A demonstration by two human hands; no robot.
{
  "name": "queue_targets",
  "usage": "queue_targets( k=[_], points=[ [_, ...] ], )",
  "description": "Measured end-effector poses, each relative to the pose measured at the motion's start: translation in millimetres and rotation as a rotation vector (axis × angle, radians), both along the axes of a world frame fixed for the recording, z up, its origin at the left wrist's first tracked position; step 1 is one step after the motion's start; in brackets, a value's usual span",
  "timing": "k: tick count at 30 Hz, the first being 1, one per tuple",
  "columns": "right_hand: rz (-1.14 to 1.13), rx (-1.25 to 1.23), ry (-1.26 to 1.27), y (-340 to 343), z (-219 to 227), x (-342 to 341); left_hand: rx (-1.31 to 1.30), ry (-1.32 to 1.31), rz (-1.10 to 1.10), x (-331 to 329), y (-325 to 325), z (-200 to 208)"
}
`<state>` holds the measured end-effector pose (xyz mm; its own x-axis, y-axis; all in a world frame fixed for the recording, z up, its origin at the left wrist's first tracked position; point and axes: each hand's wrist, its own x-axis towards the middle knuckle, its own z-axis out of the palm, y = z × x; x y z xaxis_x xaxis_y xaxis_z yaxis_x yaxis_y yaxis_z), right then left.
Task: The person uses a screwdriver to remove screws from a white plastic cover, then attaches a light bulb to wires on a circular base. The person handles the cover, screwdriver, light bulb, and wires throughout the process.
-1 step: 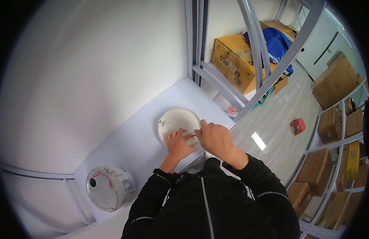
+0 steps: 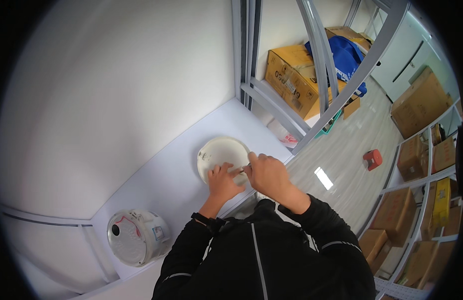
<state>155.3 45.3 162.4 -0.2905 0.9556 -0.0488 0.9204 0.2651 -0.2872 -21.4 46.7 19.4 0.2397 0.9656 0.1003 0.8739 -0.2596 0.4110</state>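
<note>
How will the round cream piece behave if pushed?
The round cream piece is probably stiff, since its rim has an even curve. It should slide rather than roll, with its broad face up. The smooth-looking tabletop may offer little grip.

Cardboard box (image 2: 294,86), blue fabric (image 2: 347,52) near it, red object (image 2: 373,159), hard to make out, on floor (image 2: 344,145)
</note>
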Motion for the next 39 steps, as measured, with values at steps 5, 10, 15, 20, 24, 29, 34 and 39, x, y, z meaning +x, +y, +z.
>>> queue_targets(
  k=[5, 10, 15, 20, 24, 29, 34, 39],
  points=[
    [0.292, 0.476, 0.249, 11, -14, 16, 0.011, -0.033, 0.006, 1, 1, -2],
    [-0.043, -0.013, 0.070, -1, 9, 2, 0.017, -0.016, -0.015, -2, 1, -3],
    [0.291, 0.200, 0.045, 8, 0, 12, 0.051, -0.017, -0.015, -2, 0, -3],
    [0.312, 0.303, 0.264, 4, -2, 8, 0.017, 0.007, -0.028, -3, 0, -2],
    [-0.257, -0.189, -0.058, 3, 23, -13, -0.021, -0.010, -0.026, -5, 1, 1],
    [0.277, 0.238, 0.166, 15, -8, 14, 0.011, -0.042, -0.037, -6, 1, -1],
    [0.271, 0.317, 0.226, 9, -1, 0, 0.078, -0.015, -0.059, -6, 1, -3],
    [0.100, 0.008, -0.014, 8, 1, -5, 0.149, -0.008, -0.065, -9, 0, -12]
  ],
)
